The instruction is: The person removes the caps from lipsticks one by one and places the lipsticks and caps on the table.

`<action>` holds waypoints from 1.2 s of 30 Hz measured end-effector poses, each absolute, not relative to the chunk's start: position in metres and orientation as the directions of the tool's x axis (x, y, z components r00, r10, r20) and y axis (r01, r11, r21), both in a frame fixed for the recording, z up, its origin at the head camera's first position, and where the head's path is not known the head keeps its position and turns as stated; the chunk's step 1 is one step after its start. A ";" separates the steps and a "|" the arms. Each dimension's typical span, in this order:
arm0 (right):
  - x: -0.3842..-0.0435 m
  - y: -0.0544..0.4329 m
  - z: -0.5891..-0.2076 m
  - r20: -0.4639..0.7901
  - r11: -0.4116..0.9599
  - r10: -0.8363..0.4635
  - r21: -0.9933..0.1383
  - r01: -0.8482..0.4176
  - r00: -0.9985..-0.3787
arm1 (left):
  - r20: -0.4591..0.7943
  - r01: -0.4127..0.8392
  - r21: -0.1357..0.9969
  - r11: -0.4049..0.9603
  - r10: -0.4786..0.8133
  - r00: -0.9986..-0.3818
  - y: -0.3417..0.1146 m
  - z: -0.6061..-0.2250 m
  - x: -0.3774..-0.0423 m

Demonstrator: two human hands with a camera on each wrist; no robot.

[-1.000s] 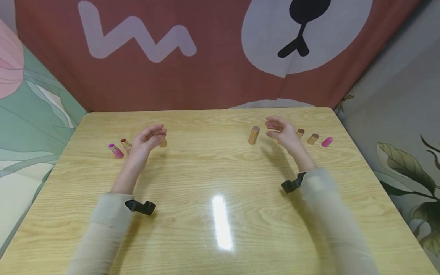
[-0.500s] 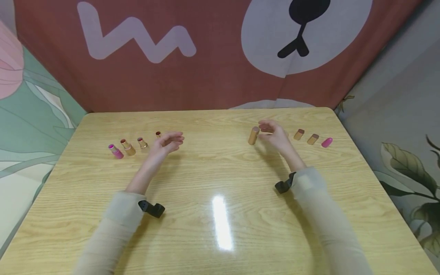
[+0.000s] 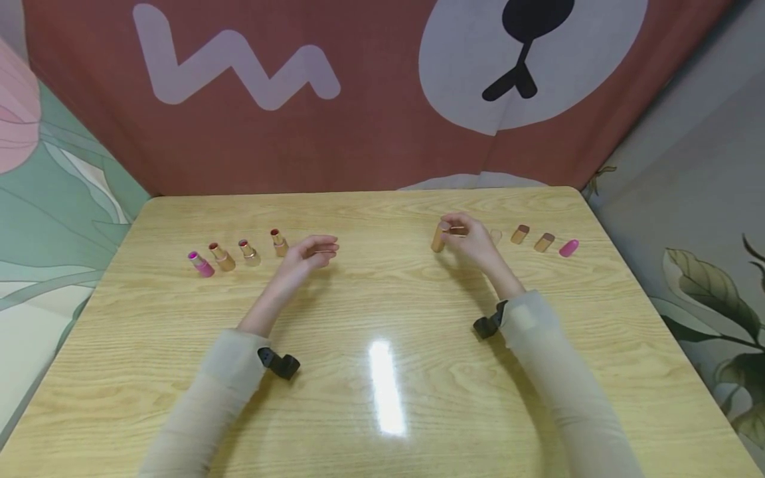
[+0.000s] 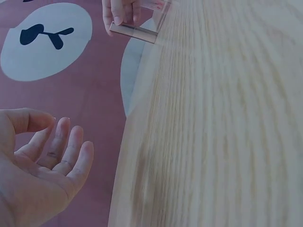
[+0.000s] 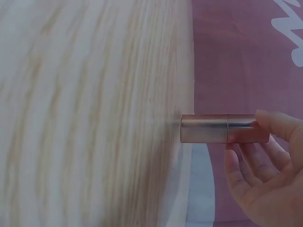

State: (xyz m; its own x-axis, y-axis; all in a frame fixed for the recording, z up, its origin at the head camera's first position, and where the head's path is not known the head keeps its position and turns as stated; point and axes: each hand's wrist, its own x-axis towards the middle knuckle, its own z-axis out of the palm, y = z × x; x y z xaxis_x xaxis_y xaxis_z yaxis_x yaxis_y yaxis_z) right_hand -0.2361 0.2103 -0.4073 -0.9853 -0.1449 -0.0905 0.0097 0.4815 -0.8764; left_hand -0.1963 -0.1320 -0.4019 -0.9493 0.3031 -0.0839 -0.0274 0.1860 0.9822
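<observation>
A capped gold lipstick tube (image 3: pixel 438 239) stands upright toward the back right of the table. My right hand (image 3: pixel 472 244) pinches its upper part; in the right wrist view the thumb lies on one side of the lipstick (image 5: pixel 203 128) and the fingers are on the other. Farther left, my left hand (image 3: pixel 305 259) hovers with relaxed fingers and holds nothing. Nearest to it is an uncapped gold lipstick (image 3: pixel 279 243) with a dark red tip. In the left wrist view my left hand (image 4: pixel 47 165) is palm up, thumb near the index finger.
More uncapped lipsticks stand at the left: a magenta one (image 3: pixel 201 264), a gold one (image 3: pixel 223 257) and a shorter gold one (image 3: pixel 250 253). At the right lie gold caps (image 3: pixel 544 242) and a pink cap (image 3: pixel 569 248). A printed cloth (image 3: pixel 382 146) hangs behind the table.
My left hand has moved right, away from the row of uncapped lipsticks, uncovering them. My right hand has moved left to the standing lipstick tube and taken hold of it.
</observation>
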 end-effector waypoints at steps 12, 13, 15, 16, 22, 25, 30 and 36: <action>-0.233 0.209 -0.407 -0.063 0.492 -0.126 -0.871 -0.007 -0.990 | -0.125 -0.054 0.970 0.239 0.294 -0.948 -0.120 -0.398 -0.202; -0.232 0.209 -0.406 -0.061 0.491 -0.125 -0.871 -0.008 -0.990 | -0.120 -0.050 0.970 0.238 0.293 -0.949 -0.119 -0.398 -0.203; -0.232 0.208 -0.404 -0.056 0.481 -0.124 -0.876 -0.011 -0.991 | -0.113 -0.039 0.969 0.244 0.295 -0.949 -0.117 -0.398 -0.205; -0.232 0.207 -0.404 -0.054 0.479 -0.124 -0.878 -0.012 -0.991 | -0.110 -0.035 0.969 0.245 0.298 -0.948 -0.116 -0.398 -0.206; -0.230 0.201 -0.399 -0.038 0.460 -0.135 -0.887 -0.029 -0.990 | -0.109 -0.043 0.974 0.221 0.298 -0.948 -0.105 -0.398 -0.212; -0.228 0.196 -0.396 -0.034 0.450 -0.149 -0.892 -0.037 -0.988 | -0.097 -0.034 0.977 0.213 0.295 -0.951 -0.098 -0.398 -0.216; -0.226 0.189 -0.393 -0.031 0.447 -0.169 -0.893 -0.049 -0.985 | -0.096 -0.032 0.978 0.206 0.310 -0.946 -0.084 -0.400 -0.222; -0.224 0.179 -0.389 -0.012 0.428 -0.195 -0.901 -0.074 -0.981 | -0.098 -0.022 0.976 0.217 0.343 -0.934 -0.068 -0.403 -0.226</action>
State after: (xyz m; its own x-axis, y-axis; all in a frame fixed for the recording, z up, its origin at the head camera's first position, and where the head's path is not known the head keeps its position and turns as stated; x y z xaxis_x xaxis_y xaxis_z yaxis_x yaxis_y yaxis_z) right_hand -0.2239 0.1789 -0.3888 -0.9807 -0.1950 -0.0118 -0.0744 0.4284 -0.9005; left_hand -0.2257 -0.0681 -0.4034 -0.9343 0.3429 -0.0975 -0.0222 0.2171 0.9759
